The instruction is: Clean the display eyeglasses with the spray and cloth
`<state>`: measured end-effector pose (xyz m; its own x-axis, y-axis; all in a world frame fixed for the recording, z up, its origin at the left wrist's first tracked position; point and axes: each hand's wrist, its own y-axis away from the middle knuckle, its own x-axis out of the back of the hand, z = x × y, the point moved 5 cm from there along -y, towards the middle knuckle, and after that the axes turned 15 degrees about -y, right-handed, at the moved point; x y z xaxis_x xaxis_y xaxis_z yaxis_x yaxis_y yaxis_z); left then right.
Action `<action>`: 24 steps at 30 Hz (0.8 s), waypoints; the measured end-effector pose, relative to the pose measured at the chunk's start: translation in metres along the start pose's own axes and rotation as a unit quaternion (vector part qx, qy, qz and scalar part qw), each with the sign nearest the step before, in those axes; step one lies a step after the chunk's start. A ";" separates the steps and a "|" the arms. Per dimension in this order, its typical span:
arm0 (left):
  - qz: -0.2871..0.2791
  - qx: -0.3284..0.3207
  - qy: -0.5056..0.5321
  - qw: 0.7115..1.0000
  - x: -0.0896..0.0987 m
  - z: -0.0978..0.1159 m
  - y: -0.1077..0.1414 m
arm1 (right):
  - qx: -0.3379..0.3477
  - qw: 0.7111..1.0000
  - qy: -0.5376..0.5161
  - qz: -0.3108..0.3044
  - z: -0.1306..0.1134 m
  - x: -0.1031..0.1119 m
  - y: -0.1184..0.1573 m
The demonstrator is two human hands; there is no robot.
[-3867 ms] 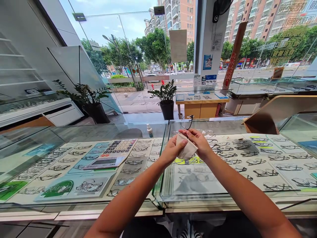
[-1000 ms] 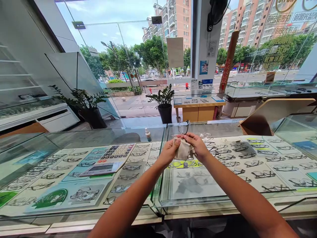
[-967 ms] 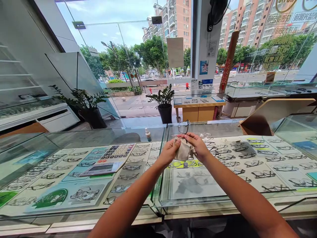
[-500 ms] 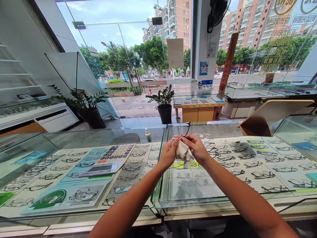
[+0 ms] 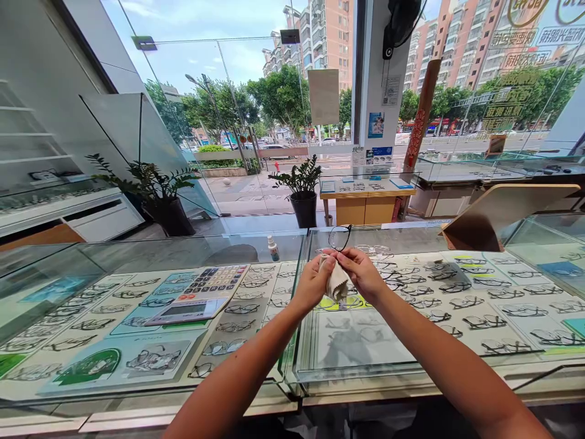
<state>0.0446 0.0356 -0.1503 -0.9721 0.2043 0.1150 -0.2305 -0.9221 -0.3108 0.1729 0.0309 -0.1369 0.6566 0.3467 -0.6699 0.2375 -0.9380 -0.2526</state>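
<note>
Both hands meet above the glass display case. My left hand [image 5: 315, 280] is closed on a beige cloth [image 5: 337, 282], whose scalloped edge hangs down between the hands. My right hand [image 5: 362, 272] pinches a pair of dark-framed glasses [image 5: 339, 238], with one round lens standing up above the fingers. The rest of the frame is hidden by the fingers and the cloth. A small white bottle [image 5: 273, 249] stands on the glass top to the left of my left hand.
A large calculator [image 5: 201, 296] lies on the left counter. Rows of glasses [image 5: 484, 322] show under the glass. A wooden-backed mirror or stand [image 5: 507, 210] is at the right. Potted plants [image 5: 304, 204] stand beyond the counter.
The cloth has shifted slightly and its folds hang differently between the hands. My left fingers have moved a little on it; my right hand stays nearly in place with the glasses.
</note>
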 end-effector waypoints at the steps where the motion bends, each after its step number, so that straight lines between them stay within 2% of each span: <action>1: 0.000 -0.001 0.000 1.000 0.001 -0.001 -0.001 | 0.001 1.000 0.004 -0.002 -0.001 0.000 0.000; 9: -0.070 -0.006 -0.006 0.998 -0.005 0.003 0.004 | 0.002 1.000 0.001 0.014 -0.007 0.004 -0.001; 11: -0.048 -0.016 -0.020 0.999 -0.004 0.004 0.005 | 0.000 1.000 -0.002 0.000 -0.004 0.001 0.000; 14: 0.017 -0.039 -0.055 0.998 0.002 0.007 0.005 | -0.002 1.000 -0.011 -0.018 -0.001 -0.003 0.002; 16: 0.033 -0.041 -0.065 0.997 0.003 0.008 0.004 | -0.007 1.000 -0.016 -0.014 -0.002 -0.003 0.003; 18: 0.006 -0.036 -0.059 0.998 0.002 0.010 0.004 | -0.010 1.000 -0.023 0.002 -0.004 -0.001 0.002; 22: -0.083 -0.031 -0.033 0.996 -0.006 0.016 0.005 | -0.010 0.998 -0.048 0.037 -0.007 0.003 0.000; 24: -0.076 -0.027 -0.029 0.996 -0.006 0.016 0.006 | -0.019 0.997 -0.059 0.039 -0.004 0.001 0.002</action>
<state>0.0499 0.0240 -0.1377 -0.9224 0.3190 0.2178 -0.3778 -0.8625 -0.3368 0.1769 0.0298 -0.1356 0.5859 0.2698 -0.7641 0.2176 -0.9607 -0.1723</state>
